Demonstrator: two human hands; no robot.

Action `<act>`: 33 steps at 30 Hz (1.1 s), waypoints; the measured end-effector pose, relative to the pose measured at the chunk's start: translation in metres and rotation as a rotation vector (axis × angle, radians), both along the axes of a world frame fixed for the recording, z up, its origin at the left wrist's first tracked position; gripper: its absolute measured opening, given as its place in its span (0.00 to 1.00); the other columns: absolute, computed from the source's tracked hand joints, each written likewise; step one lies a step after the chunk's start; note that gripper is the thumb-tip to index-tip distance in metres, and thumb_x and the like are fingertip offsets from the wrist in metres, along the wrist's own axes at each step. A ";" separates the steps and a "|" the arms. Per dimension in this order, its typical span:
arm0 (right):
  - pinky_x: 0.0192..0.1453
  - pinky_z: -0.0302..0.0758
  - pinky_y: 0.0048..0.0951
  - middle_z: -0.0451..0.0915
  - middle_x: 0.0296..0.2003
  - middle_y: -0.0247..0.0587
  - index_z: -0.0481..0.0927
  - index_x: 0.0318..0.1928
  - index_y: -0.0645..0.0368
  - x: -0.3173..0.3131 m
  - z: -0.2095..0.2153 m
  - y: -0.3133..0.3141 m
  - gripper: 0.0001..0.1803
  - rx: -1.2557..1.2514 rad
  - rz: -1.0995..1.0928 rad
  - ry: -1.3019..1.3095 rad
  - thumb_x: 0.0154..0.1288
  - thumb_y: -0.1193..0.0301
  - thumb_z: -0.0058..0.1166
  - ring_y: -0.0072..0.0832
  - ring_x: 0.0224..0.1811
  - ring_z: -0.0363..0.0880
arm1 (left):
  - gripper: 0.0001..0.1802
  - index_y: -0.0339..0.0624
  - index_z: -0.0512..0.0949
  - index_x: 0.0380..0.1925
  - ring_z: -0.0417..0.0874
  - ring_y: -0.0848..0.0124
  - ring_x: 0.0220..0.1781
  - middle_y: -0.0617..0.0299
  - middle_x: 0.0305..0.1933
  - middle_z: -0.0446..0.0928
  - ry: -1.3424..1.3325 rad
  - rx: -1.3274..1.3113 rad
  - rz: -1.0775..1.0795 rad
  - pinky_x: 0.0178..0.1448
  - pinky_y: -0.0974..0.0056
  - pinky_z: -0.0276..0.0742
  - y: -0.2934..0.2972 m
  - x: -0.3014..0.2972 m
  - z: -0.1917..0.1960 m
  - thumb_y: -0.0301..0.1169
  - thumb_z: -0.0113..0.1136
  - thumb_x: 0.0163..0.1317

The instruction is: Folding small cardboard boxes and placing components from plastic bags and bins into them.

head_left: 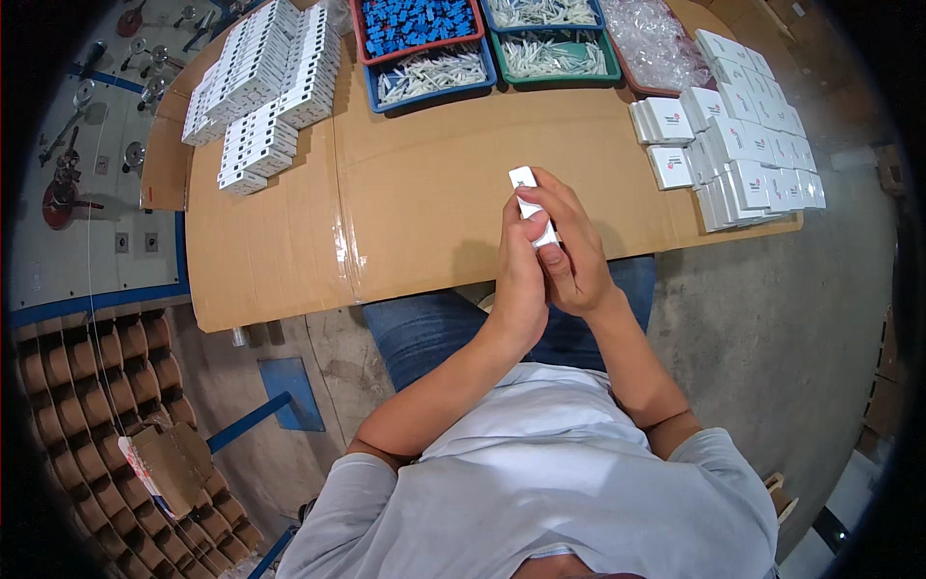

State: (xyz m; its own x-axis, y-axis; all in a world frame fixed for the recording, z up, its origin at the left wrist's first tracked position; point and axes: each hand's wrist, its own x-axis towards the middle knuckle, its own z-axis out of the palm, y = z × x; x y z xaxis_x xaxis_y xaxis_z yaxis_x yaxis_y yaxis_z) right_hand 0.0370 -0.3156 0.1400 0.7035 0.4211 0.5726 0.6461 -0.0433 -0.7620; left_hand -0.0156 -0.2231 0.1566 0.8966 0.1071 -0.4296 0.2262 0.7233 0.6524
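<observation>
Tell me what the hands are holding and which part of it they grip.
Both hands hold one small white box. The left hand and right hand grip its lower half between fingers and thumbs; its upper end sticks out free above the fingers.

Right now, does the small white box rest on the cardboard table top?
No, both hands hold the small white box up above the cardboard table top.

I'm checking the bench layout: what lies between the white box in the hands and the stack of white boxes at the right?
Only bare cardboard sheet lies between the small white box and the right-hand stack, per the head view.
</observation>
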 end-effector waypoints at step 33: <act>0.69 0.70 0.46 0.74 0.64 0.68 0.76 0.64 0.65 -0.003 -0.012 0.004 0.30 0.032 0.029 0.083 0.82 0.51 0.38 0.60 0.65 0.75 | 0.27 0.45 0.70 0.57 0.77 0.70 0.58 0.62 0.53 0.74 0.031 0.002 0.183 0.63 0.62 0.72 -0.011 -0.002 -0.014 0.56 0.41 0.76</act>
State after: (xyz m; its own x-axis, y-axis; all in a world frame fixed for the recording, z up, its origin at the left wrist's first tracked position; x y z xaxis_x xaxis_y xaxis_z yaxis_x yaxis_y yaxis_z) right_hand 0.0336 -0.3111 0.1277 0.7367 0.4246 0.5263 0.5815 -0.0005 -0.8136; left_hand -0.0175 -0.2344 0.1425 0.8484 0.2678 -0.4567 0.1116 0.7528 0.6487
